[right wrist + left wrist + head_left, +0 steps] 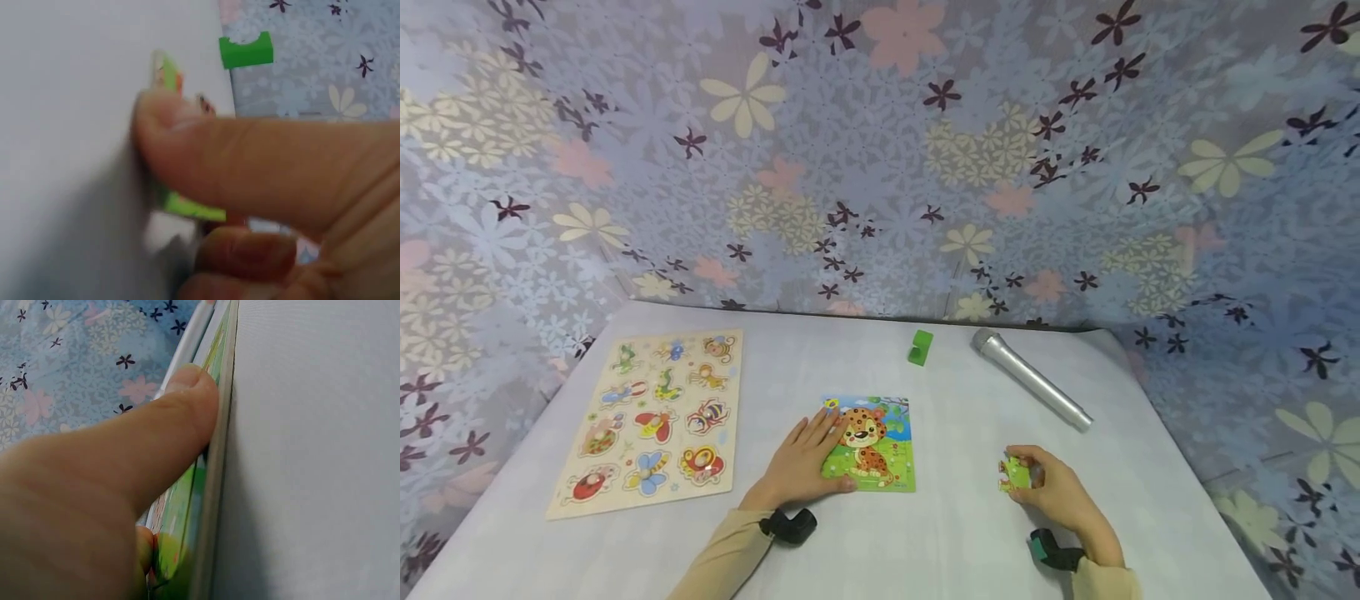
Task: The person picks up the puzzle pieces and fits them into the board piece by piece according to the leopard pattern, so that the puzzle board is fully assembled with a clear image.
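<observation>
A square jigsaw puzzle [891, 467] with a spotted leopard on a green and blue scene lies flat in the middle of the table. My left hand [807, 457] rests on its left side with the fingers stretched out. In the left wrist view the thumb [169, 419] lies against the puzzle's edge [215, 481]. To the right of the puzzle, my right hand [1054, 486] pinches a green jigsaw piece [1018, 473] between thumb and fingers. That piece [187, 207] looks blurred in the right wrist view, and the thumb covers its middle.
At the left lies a wooden board [737, 417] with several insect pictures. A small green block [921, 347] with a notch is beyond the puzzle, near the back edge. Slanting at the back right is a silver microphone [1033, 380]. A flowered cloth [880, 167] hangs behind the white table.
</observation>
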A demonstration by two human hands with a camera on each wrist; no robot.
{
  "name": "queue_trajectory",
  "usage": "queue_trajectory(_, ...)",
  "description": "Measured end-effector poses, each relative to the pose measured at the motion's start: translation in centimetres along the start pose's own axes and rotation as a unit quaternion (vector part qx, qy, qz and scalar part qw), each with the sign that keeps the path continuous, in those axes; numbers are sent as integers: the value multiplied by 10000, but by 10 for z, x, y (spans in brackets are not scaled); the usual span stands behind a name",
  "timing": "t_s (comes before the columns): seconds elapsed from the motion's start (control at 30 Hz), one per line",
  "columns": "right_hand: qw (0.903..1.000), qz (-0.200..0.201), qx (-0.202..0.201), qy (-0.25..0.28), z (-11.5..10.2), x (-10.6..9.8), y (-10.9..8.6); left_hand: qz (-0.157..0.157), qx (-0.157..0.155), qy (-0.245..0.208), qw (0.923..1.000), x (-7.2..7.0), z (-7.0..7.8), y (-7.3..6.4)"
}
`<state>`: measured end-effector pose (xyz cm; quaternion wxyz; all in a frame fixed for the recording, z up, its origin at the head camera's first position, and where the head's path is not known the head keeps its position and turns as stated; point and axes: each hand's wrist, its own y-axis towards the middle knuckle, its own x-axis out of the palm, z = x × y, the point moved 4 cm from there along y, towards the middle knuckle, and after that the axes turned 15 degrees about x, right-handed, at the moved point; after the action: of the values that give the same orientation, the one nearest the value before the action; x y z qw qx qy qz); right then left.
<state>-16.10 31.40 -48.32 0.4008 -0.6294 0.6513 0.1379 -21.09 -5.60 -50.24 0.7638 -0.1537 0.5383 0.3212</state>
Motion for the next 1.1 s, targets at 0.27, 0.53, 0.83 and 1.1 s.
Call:
queue_trajectory(0.27, 9978, -111, 37, 655, -40, 25, 35, 27, -4, -28, 10000, 1, 0, 0)
queue_trajectory(0.53, 9835, -1008, -766, 1295, -104, 84, 33, 152, 11, -84, 9998, 5, 1, -1)
queue_trajectory(0.83, 9896, -636, -1086, 695, -112, 110, 24, 91, -42, -2, 9999, 2, -1, 0)
queue_trajectory(1.1, 9912, 81, -1307, -184, -116, 114, 21, 92, 5, 7, 10000, 1, -1, 1)
